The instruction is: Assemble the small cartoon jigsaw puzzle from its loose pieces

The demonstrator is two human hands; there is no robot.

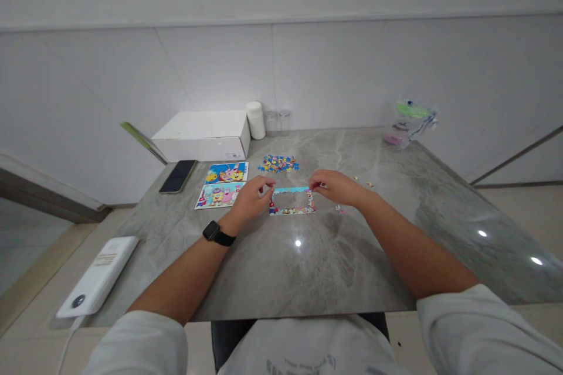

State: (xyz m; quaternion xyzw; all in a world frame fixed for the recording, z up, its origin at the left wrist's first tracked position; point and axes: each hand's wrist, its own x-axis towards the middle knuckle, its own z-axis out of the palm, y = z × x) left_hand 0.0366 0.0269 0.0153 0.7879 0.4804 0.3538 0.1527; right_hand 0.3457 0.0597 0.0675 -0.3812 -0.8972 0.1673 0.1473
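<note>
two bare hands work over a puzzle (292,211) at the middle of the picture, on a grey marbled bench (299,281) seen from above. the puzzle is a colorful rectangular border, with grey showing through its centre. the left hand (253,198), just left of the puzzle, is loosely curled and partly open, a gap showing between thumb and forefinger near the puzzle's upper left corner; whether it touches the puzzle is hard to tell. the right hand (333,185) is at the puzzle's upper right corner, palm down, fingers bent together; whether a piece is pinched there cannot be told. a black watch (212,231) circles the left wrist. just above the puzzle lies a heap of small blue, yellow and red pieces (278,163); a few stray pieces (369,184) lie right of centre, some near the right wrist. left of centre, near the left hand, is a bright cartoon sheet (221,186), with a dark phone (178,177) farther left. beyond them, toward the upper left, stand a white box (200,127), a white cylinder (255,120) and two clear glasses (284,123). a clear plastic bag (409,124) sits at upper right, a white device (100,275) with a cable (67,343) at lower left.
</note>
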